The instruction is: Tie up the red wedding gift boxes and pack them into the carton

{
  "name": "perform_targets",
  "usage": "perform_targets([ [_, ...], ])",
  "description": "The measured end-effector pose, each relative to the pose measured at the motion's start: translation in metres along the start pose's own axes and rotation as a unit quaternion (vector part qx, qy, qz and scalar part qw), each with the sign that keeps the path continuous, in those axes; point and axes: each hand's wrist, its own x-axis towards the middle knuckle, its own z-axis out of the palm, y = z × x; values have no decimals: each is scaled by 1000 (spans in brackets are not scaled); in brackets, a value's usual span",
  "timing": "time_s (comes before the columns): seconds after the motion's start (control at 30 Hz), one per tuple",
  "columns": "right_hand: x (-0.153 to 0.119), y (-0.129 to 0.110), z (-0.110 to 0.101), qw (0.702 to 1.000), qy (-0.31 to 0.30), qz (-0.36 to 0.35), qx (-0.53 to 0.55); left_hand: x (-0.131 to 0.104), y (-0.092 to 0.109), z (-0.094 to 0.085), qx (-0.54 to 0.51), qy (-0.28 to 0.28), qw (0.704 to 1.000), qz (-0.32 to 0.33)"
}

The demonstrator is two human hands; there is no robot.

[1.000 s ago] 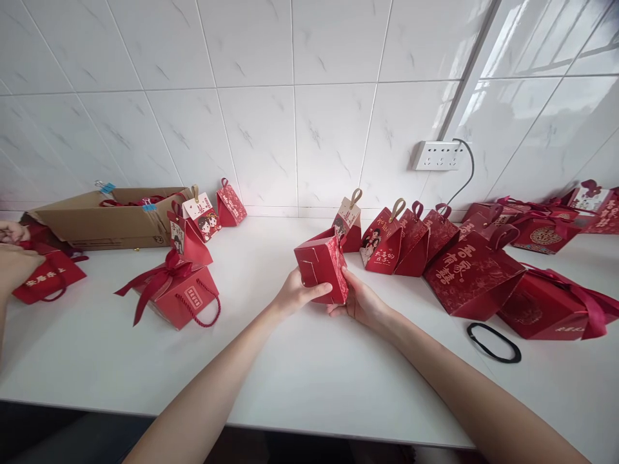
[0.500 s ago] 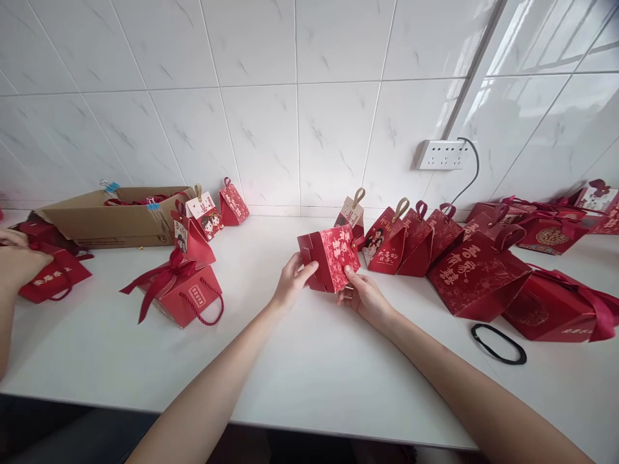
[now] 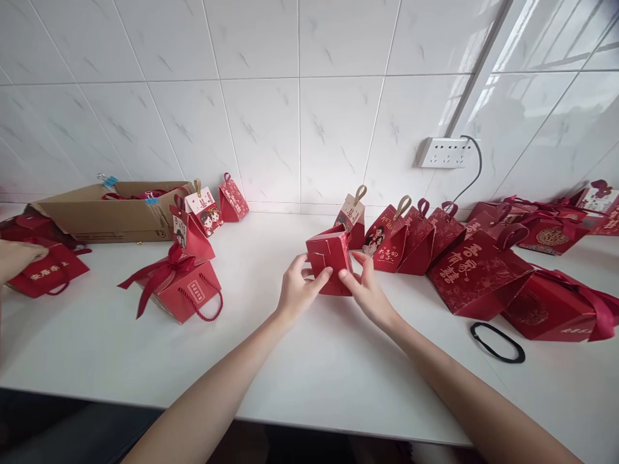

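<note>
I've got the L hand (image 3: pixel 296 287) gripping the small red box (image 3: pixel 329 252), approx. centre of the white table (image 3: pixel 300 380); R hand (image 3: pixel 370 293) has its thumb on the front, fingers curled by the R side, can't tell if that's a grip. Bow-tied box (image 3: pixel 181 299) is well to the L, upright red boxes (image 3: pixel 387 248) nearby on the R.

Free near tabletop (image 3: pixel 300 380), boxes (image 3: pixel 418 245) rightward
</note>
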Motion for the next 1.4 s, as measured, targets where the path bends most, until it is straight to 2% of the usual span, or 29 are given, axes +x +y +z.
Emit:
perform_targets([
  [0.07,-3,-2,2,999,-7,-38,-35,0,-1,0,-15,-18,1000,6],
  [0.2,-3,1,2,985,31,-126,-112,1,-4,-1,-61,-49,997,23],
  [0.3,1,4,-3,947,64,-239,-202,5,-3,-6,-147,-114,982,28],
  [0.4,4,4,-13,897,56,-341,-276,12,2,-18,-256,-174,951,-17],
  [0.5,6,3,-21,855,3,-401,-328,19,7,-28,-264,-143,953,-32],
  [0.67,5,0,-22,805,-67,-436,-397,20,5,-27,-131,-60,990,-9],
  [0.73,3,-4,-22,805,-84,-437,-393,18,4,-23,-97,-24,995,11],
  [0.8,2,-9,-24,814,-67,-443,-369,16,3,-20,-76,-2,996,42],
  [0.87,1,-14,-27,824,7,-450,-344,14,2,-18,-59,-4,996,70],
  [0.97,3,-17,-30,821,139,-447,-328,8,0,-15,-26,-49,993,100],
  [1.03,4,-17,-30,818,177,-441,-325,3,-2,-11,8,-92,988,122],
  [1.13,4,-18,-30,819,173,-440,-325,-3,-7,-5,97,-100,975,171],
  [1.2,3,-19,-30,820,162,-444,-323,-5,-10,-3,162,-60,958,230],
  [1.3,-1,-20,-29,825,145,-447,-313,-3,-14,-4,222,11,913,341],
  [1.37,-3,-20,-26,849,138,-422,-288,0,-15,-5,248,56,884,393],
  [1.4,-5,-21,-23,872,133,-393,-260,1,-16,-5,262,78,871,408],
])
